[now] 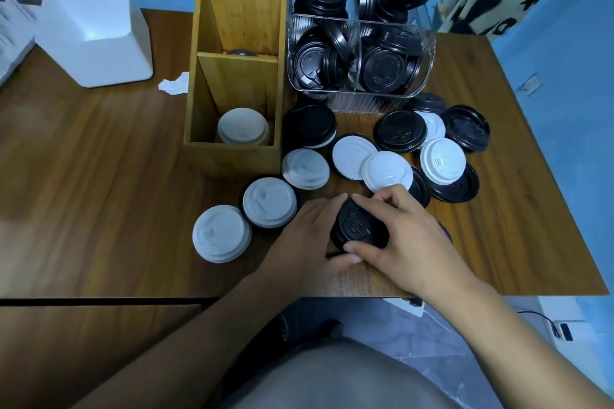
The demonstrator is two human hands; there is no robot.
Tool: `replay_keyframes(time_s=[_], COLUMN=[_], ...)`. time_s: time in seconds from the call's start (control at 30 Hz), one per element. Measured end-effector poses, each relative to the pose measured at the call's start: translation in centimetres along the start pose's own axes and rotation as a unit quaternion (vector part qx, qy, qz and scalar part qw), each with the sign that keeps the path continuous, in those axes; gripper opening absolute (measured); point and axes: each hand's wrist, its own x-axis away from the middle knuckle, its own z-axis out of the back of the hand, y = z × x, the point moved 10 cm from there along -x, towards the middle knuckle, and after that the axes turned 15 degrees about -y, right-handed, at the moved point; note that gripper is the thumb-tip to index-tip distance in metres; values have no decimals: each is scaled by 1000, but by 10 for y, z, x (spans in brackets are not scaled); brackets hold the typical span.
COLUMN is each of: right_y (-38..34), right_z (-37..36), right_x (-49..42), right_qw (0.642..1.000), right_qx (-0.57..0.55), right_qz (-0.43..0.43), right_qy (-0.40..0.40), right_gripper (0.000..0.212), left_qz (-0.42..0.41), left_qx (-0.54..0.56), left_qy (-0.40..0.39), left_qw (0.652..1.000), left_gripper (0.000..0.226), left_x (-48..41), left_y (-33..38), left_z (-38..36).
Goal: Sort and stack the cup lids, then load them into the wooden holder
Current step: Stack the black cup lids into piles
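Black lid stack (pixel 360 229) sat on the wooden table (pixel 99 159) near its front edge, gripped from both sides. Left hand (pixel 307 236) was cupped against the stack's 9 o'clock side, with the thumb curled at the near rim. Right hand (pixel 407 236) was curled over the 3 o'clock side, fingertips on the far rim and thumb pressed on the near rim.

Surroundings, read from the stack:
- 12 to 2 o'clock: loose white lids (pixel 387 171) and loose black lids (pixel 400 130) lay overlapping in a heap. The nearest white one lay just beside the right fingertips.
- 9 to 10 o'clock: two white lids sat near the left hand, one (pixel 221 232) on bare table. The other (pixel 269 206) sat over a dark rim.
- 11 o'clock: wooden holder (pixel 232 156) stood upright, divided into compartments. White stack (pixel 242 126) sat in its nearest compartment. Dark lid edges showed in the two behind; count not readable.
- 12 o'clock, farther back: clear ribbed bin (pixel 365 103) stood just right of the holder, crammed with black lids at all angles.
- Far 10 o'clock: white plastic box (pixel 96 33), with crumpled paper (pixel 174 83) between it and the holder.
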Motion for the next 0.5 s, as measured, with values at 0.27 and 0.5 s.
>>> replay_keyframes(time_s=[0.27, 0.5], right_y=[2, 1], right_z=[2, 7], right_x=[-12, -4], right_qw=[996, 996], right_qx=[52, 87], right_qz=[-44, -4], right_qy=[-52, -37], right_gripper=[81, 78], left_qz=[1, -4], left_qx=[-7, 13], left_qy=[-5, 23], left_qw=[1000, 1000], left_gripper=[93, 81], left_x=[0, 1], left_y=[4, 6], left_z=[1, 4])
